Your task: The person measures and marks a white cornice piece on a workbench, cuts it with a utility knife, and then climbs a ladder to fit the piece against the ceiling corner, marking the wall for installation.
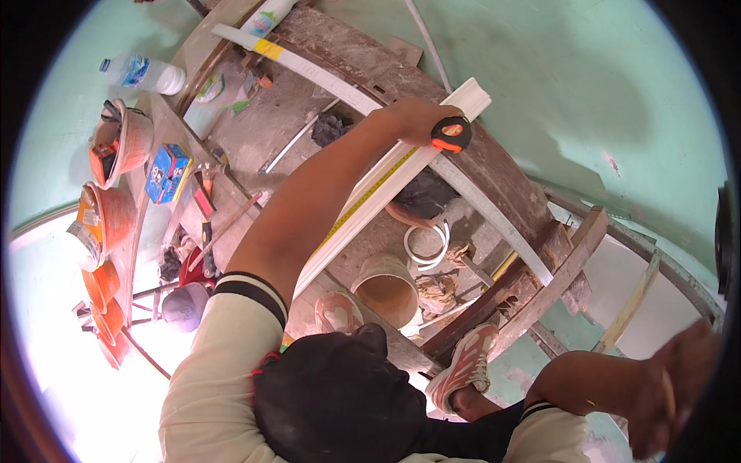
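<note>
My left hand (421, 119) is closed round a black and orange tape measure (451, 135). Its yellow blade (370, 191) runs down along a long white grooved moulding strip (401, 174), which slants from upper right to lower left. That hand rests at the strip's upper end, and my forearm hides part of the strip. Out at the lower right, my right hand (673, 386) is raised, away from the strip. Motion blurs its fingers; a thin tan sliver shows by them, too unclear to name. Dark clothing covers the lower middle, above my pink and white shoe (467, 366).
I am on a scaffold of wooden planks (494, 166) beside a green wall (602, 92). A bucket (386, 289), a coiled white cable (427, 247) and a long pale straightedge (494, 216) lie close by. At left are a water bottle (143, 73), a blue box (167, 174), a hammer (207, 224) and several orange containers (116, 216).
</note>
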A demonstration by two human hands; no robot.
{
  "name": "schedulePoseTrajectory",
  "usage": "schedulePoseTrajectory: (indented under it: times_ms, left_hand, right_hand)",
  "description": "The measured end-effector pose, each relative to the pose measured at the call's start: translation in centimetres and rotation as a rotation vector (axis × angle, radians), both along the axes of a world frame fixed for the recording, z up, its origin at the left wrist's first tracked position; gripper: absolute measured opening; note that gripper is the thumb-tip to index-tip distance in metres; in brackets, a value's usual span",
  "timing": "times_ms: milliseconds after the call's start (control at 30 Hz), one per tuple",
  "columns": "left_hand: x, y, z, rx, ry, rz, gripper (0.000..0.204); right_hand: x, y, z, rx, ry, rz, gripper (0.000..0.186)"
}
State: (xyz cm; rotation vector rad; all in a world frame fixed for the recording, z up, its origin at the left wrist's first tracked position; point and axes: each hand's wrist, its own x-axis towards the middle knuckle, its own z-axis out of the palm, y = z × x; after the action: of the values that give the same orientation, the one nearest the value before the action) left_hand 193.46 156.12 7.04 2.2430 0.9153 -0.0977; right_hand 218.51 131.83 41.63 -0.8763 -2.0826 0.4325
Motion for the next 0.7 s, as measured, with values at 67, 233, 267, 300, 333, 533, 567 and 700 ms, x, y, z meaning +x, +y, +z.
schedulePoseTrajectory:
  times_ms: [67, 233, 267, 300, 333, 533, 567, 700]
  left_hand:
    - [-0.1, -0.1, -0.4, 0.0, -0.001, 0.002, 0.075]
    - [-1.0, -0.4, -1.0, -0.032, 0.029, 0.041, 0.077]
    - [-0.6, -0.5, -0.6, -0.039, 0.032, 0.053, 0.076]
    - [-0.3, -0.6, -0.2, -0.047, 0.037, 0.06, 0.076]
    - [0.2, -0.6, 0.1, -0.052, 0.039, 0.061, 0.075]
    - [-0.4, -0.2, -1.6, -0.015, -0.027, 0.044, 0.08]
    - [-0.4, -0.2, -1.6, -0.021, -0.021, 0.042, 0.079]
    - [-0.3, -0.1, -2.0, -0.044, -0.052, 0.037, 0.079]
  right_hand:
    - [0.5, 1.7, -2.5, -0.026, -0.061, -0.072, 0.021]
    - [-3.0, 7.3, -16.2, -0.65, 0.247, -0.259, 0.018]
    - [-3.6, 7.9, -20.2, -0.727, 0.223, -0.27, 0.016]
    - [-4.3, 8.4, -23.4, -0.794, 0.184, -0.218, 0.015]
    - [-4.8, 8.6, -26.5, -0.78, 0.202, -0.186, 0.015]
    - [-8.3, 9.7, -36.0, -0.829, 0.253, -0.204, 0.01]
    - [-8.7, 9.8, -36.5, -0.829, 0.244, -0.212, 0.01]
    - [-10.0, 10.2, -37.9, -0.819, 0.225, -0.234, 0.008]
